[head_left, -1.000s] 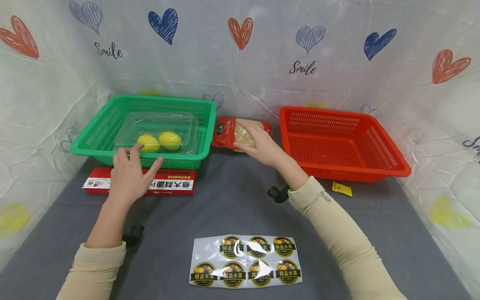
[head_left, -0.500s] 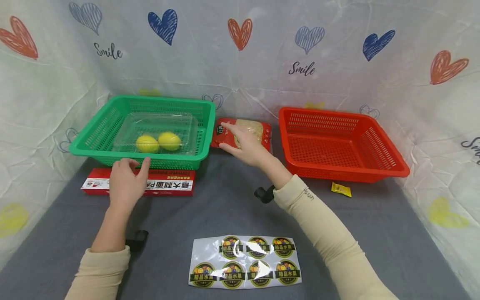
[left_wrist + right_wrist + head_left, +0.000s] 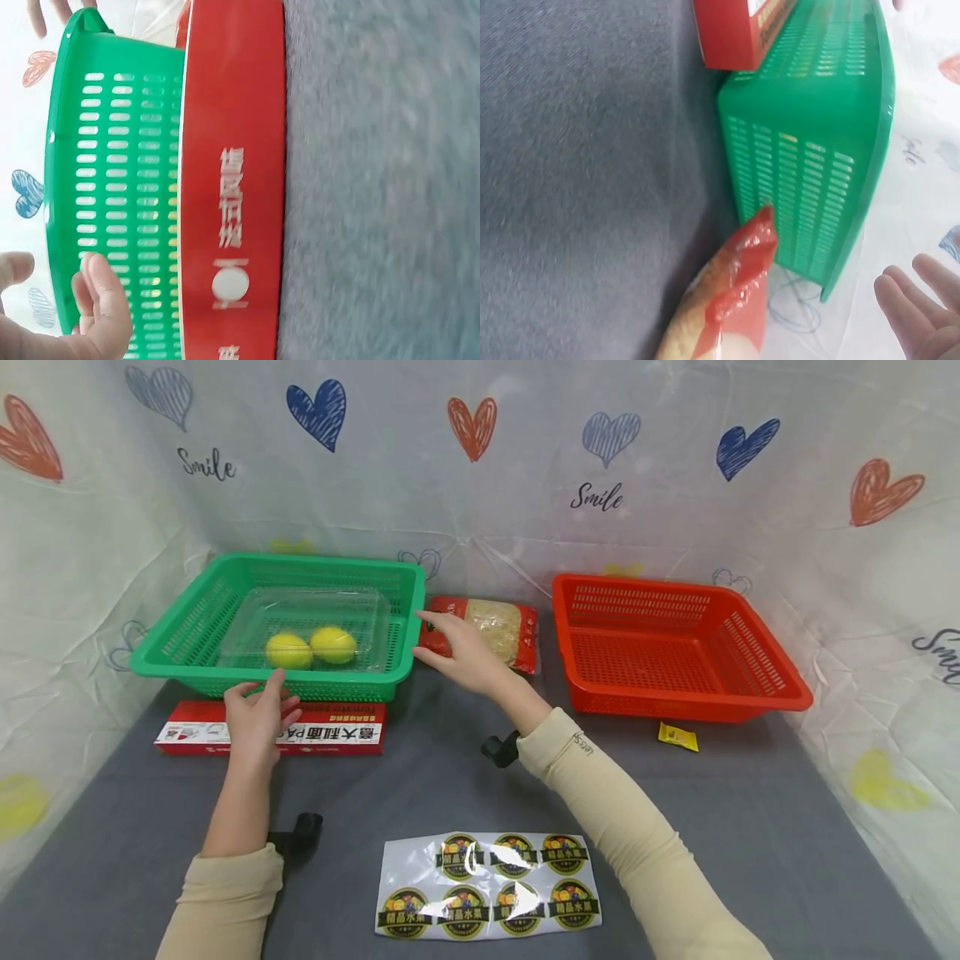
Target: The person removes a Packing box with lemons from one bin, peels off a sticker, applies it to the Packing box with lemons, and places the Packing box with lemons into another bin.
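Note:
A green basket (image 3: 161, 662) at the back left bears a clear plastic container (image 3: 243, 610) with two yellow, lemon-like round things (image 3: 288, 651). My left hand (image 3: 257, 718) is at the basket's front rim, over a red pasta box (image 3: 330, 748). Its thumb and fingers are apart, with nothing held; whether it touches the rim I cannot tell. Thumb and fingers spread, my right hand (image 3: 467, 658) is beside the basket's right rim, holding nothing. Behind that hand lies a red bag of noodle-like food (image 3: 495, 628).
To the right stands a red basket (image 3: 645, 652), with a small yellow packet (image 3: 678, 737) before it. A sheet of round fruit stickers (image 3: 405, 860) lies near the front of the grey table (image 3: 442, 777). A patterned cloth (image 3: 525, 510) hangs close behind the baskets.
My right hand has moved left from above the noodle bag to the green basket's right rim. The left hand has drawn back from over the yellow things to the front rim.

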A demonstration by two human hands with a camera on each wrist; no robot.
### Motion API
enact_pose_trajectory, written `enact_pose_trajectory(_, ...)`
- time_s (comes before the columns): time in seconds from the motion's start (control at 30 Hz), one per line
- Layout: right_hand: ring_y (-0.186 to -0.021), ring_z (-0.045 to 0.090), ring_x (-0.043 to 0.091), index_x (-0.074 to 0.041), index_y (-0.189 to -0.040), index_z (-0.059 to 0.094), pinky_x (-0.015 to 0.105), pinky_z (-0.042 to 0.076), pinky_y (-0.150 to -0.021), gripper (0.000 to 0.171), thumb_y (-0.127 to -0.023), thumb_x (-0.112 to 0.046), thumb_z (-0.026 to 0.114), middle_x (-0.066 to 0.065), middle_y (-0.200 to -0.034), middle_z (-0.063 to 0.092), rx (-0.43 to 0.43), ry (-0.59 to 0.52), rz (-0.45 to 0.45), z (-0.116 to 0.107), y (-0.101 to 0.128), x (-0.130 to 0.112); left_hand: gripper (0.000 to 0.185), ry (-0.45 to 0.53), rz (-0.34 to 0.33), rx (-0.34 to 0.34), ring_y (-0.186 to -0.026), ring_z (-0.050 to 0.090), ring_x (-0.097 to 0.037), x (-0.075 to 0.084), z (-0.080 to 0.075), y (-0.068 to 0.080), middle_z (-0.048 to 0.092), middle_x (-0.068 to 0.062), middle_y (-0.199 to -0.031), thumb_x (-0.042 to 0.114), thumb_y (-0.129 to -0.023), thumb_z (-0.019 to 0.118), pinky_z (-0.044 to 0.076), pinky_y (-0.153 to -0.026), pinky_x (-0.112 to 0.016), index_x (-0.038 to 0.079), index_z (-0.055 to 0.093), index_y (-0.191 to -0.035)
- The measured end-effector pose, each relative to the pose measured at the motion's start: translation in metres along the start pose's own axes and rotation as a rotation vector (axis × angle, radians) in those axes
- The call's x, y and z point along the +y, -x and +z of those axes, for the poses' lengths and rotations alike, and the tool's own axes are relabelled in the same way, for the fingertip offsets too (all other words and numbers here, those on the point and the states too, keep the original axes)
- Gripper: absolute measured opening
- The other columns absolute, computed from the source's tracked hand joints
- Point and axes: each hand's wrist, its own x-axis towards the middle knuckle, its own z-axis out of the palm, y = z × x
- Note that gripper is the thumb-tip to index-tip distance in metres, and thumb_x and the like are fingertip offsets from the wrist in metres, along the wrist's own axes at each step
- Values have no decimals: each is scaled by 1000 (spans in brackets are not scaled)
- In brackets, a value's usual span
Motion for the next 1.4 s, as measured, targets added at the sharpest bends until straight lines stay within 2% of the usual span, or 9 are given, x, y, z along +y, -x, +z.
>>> enact_pose_trajectory(0.1,-126,37,19,-11,-140,36,33,31,-103,59,-90,-35,56,5,-140,39,0,-16,12,4,-4,-2,76,88,-26,13,-86,57,-9,-1,6,-4,43,0,-104,40,-84,60,51,-77,-23,15,10,-136)
enact_pose_trajectory(0.23,-123,40,19,-11,-140,37,32,34,-101,58,-90,-34,57,5,-140,40,-3,-32,22,10,-11,-6,80,244,-63,-6,-98,52,-11,0,8,-11,38,1,-110,31,-83,64,45,-89,-27,19,6,-136)
enact_pose_trajectory(0.37,-119,46,20,-12,-140,36,30,37,-98,58,-90,-34,57,5,-141,38,-27,-47,29,15,-19,-12,87,387,-106,-41,-114,44,-12,2,6,-14,26,1,-131,20,-82,66,42,-92,-25,24,2,-140)
enact_pose_trajectory(0.5,-116,48,21,-12,-141,34,28,41,-93,58,-91,-33,55,5,-141,37,-71,-59,28,21,-26,-17,88,472,-113,-67,-127,31,-16,1,4,-16,7,1,-146,14,-84,64,40,-93,-23,27,0,-142)
enact_pose_trajectory(0.63,-117,47,22,-10,-141,34,26,41,-92,58,-92,-34,54,5,-141,37,-91,-61,13,27,-33,-23,83,509,-106,-79,-132,24,-17,0,4,-18,4,2,-147,11,-85,61,39,-95,-23,27,2,-141)
enact_pose_trajectory(0.87,-116,47,21,-8,-140,35,27,38,-95,57,-92,-33,53,6,-140,38,-90,-48,-5,38,-45,-33,80,533,-104,-72,-131,26,-17,-1,4,-21,8,0,-146,9,-85,62,39,-95,-25,26,7,-140)
enact_pose_trajectory(1.13,-132,28,17,-13,-142,31,29,27,-105,60,-92,-40,50,3,-144,32,-121,-3,63,54,-61,-45,74,546,-97,-58,-116,39,-14,-1,4,-22,14,0,-142,7,-85,62,40,-94,-26,25,12,-136)
enact_pose_trajectory(1.23,-132,28,17,-15,-143,30,30,28,-105,60,-92,-42,49,4,-144,32,-115,37,101,62,-67,-46,76,568,-95,-53,-112,40,-14,-1,5,-22,17,0,-140,7,-85,62,40,-94,-27,25,12,-138)
enact_pose_trajectory(1.4,-132,29,16,-16,-143,31,29,28,-104,58,-93,-39,50,3,-144,32,-62,44,173,70,-75,-48,82,611,-107,-55,-116,37,-15,-2,6,-21,13,1,-143,6,-85,61,39,-95,-28,28,7,-143)
